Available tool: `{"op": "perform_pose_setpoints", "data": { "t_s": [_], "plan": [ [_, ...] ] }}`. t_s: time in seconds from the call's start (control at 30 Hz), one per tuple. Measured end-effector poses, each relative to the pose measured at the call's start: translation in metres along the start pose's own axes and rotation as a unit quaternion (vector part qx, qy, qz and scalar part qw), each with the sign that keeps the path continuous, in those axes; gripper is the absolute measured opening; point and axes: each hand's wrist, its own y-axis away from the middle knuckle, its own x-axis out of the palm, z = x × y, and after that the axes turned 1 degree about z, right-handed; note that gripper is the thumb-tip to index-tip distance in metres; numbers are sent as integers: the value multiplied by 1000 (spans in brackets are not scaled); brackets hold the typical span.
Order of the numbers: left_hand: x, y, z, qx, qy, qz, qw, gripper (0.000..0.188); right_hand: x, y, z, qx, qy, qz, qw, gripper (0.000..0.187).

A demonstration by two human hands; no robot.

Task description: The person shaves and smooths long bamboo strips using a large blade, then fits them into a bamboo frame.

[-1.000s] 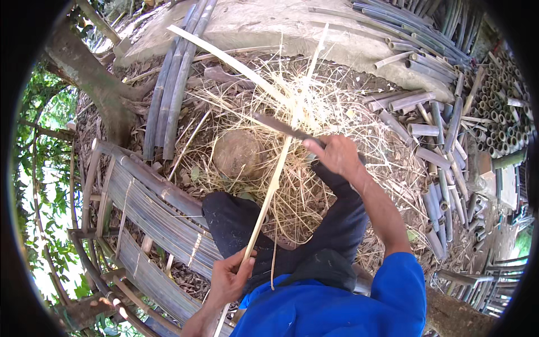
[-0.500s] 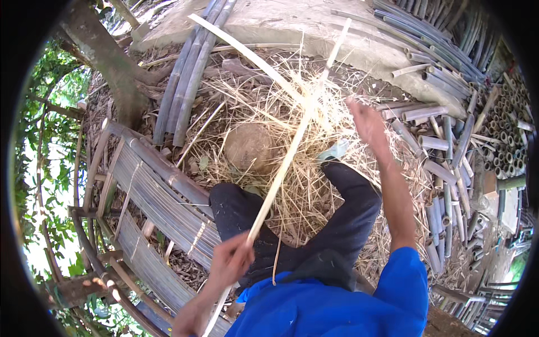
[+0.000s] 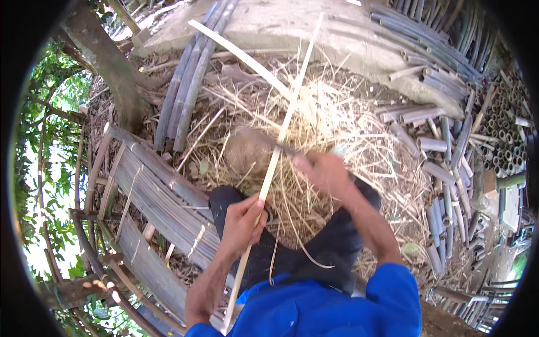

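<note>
We count one left hand (image 3: 242,226), one right hand (image 3: 324,172), one knife (image 3: 285,148), two broad pale strips (image 3: 273,165), one round block (image 3: 243,157), two slatted panels (image 3: 163,191), and one tree trunk (image 3: 109,62) with three dark poles (image 3: 188,90) near it; the cut tubes (image 3: 501,149) and thin shavings (image 3: 323,112) we cannot tally.

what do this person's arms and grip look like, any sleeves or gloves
The left grip and right grip are human hands, without gloves. Both forearms are bare, with no watch or bracelet visible. The right sleeve is plain bright blue and short; only a bit of the blue left sleeve shows.
</note>
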Motion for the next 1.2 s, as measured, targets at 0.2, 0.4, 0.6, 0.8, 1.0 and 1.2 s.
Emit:
{"op": "perform_pose_setpoints", "data": {
  "t_s": [0.2,0.4,0.6,0.8,1.0,1.2],
  "plan": [
    [2,12,12,-7,5,14,1000,30,-3,-6,-26,-1,-41,51,998,68],
    [-14,11,14,0,-40,12,999,31,-5,-14,-9,-106,42,74,991,78],
    [-23,12,-3,32,-51,-11,998,32,0,-30,16,-125,19,70,990,79],
    [-25,-19,3,79,-61,-37,994,32,15,-36,14,-40,32,68,996,70],
    [-27,-14,24,95,-101,-53,989,35,11,-36,24,34,-6,173,984,67],
    [-21,-6,20,79,-82,-47,992,31,8,-52,-1,39,44,109,992,81]
  ]
}}
